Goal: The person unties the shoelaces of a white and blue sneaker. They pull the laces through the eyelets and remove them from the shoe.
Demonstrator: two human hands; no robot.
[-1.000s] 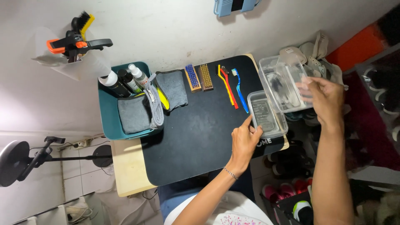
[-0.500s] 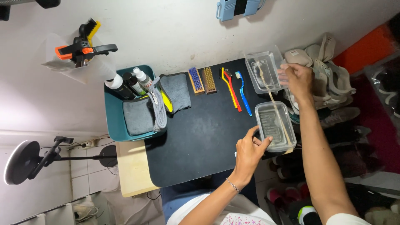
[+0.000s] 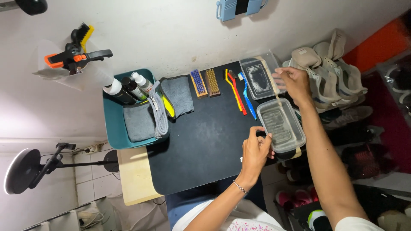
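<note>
Far left: teal tray (image 3: 112, 128) with bottles, grey cloths and laces, set on the tabletop (image 3: 201, 145). Further right: two small brushes (image 3: 205, 83), then red, yellow and blue toothbrushes (image 3: 238, 92). Left hand (image 3: 255, 152) with fingers curled, thumb and fingertips touching the near-left edge of the clear plastic container (image 3: 280, 125). Right hand (image 3: 294, 83) pinching a thin stick above it, beside a second clear tub (image 3: 258, 78). Shoes at far right.

A matt black mat (image 3: 205, 145) covers the pale wooden table (image 3: 132, 175). The container (image 3: 280, 126) and lid (image 3: 259, 77) are clear, glossy plastic. Grey cloths (image 3: 177, 95) look soft and rough.
</note>
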